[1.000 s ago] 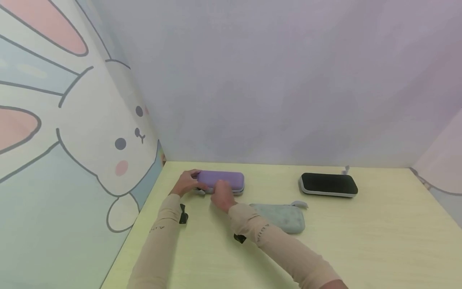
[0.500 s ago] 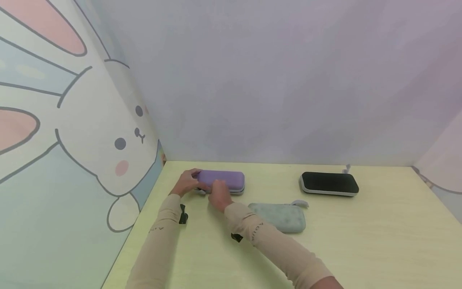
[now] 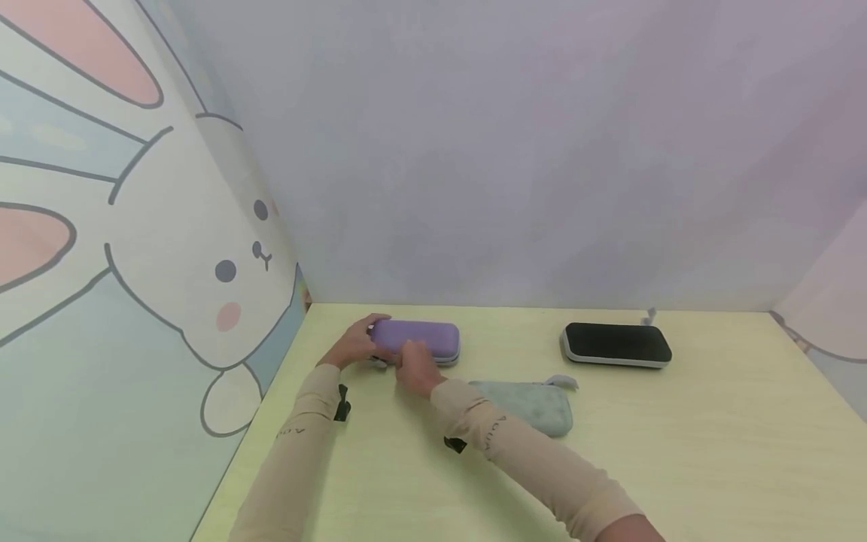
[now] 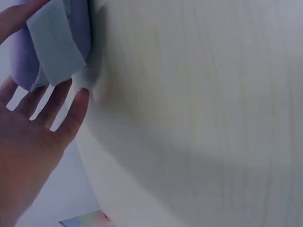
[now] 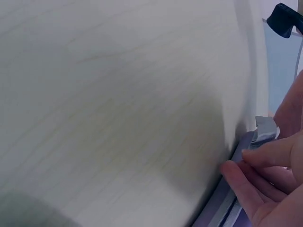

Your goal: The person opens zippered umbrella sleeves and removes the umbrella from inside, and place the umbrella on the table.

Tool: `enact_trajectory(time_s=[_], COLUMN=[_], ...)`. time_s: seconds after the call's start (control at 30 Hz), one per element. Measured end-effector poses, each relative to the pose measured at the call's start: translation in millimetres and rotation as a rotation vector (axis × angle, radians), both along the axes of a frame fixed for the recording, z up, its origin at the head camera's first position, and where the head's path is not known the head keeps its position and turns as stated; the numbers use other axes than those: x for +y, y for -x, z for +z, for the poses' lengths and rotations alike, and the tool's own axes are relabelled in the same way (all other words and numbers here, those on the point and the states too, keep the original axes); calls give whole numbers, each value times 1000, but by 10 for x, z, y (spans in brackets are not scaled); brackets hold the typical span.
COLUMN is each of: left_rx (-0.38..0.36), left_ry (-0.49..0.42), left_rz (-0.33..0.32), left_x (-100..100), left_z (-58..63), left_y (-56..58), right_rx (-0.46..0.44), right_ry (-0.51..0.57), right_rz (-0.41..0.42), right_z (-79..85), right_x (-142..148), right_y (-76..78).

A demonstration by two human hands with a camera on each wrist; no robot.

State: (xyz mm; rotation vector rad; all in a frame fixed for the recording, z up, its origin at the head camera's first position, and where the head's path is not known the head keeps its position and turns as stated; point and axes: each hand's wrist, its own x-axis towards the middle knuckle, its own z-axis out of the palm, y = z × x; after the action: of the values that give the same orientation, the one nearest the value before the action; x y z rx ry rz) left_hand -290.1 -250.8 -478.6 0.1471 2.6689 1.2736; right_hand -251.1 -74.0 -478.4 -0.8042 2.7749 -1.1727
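Note:
A purple hard pencil case [image 3: 425, 336] lies closed at the back left of the table. My left hand [image 3: 354, 345] holds its left end, thumb at the front and fingers round the end. In the left wrist view, those fingers meet the end of the case beside a ribbed grey fabric tab [image 4: 54, 45]. My right hand [image 3: 417, 370] is at the front side of the case, fingers curled. Seen from the right wrist, its thumb and index finger pinch at the zipper [image 5: 228, 212]; the zipper pull itself is hidden between them.
A pale green patterned pencil case [image 3: 531, 406] lies just right of my right forearm, partly covered by the sleeve. Farther right is a black case [image 3: 616, 343] with a light rim. Walls border the table [image 3: 718, 444] at the back and left.
The right hand has shifted slightly left, then back right along the front of the purple case. My left hand's fingers have shifted a little at the end. The case stays in place.

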Motion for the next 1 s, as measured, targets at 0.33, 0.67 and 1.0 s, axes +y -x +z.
enact_trajectory(time_s=[0.33, 0.67, 1.0], left_rx=[197, 397, 477], left_ry=[235, 195, 69], left_rz=[-148, -65, 64], left_x=[142, 158, 224], left_z=[180, 164, 262], left_y=[0, -234, -579], right_rx=[-57, 137, 67], right_ry=[28, 154, 128], right_rz=[65, -14, -47], right_z=[126, 534, 658], right_x=[229, 658, 950], right_y=[20, 47, 146])
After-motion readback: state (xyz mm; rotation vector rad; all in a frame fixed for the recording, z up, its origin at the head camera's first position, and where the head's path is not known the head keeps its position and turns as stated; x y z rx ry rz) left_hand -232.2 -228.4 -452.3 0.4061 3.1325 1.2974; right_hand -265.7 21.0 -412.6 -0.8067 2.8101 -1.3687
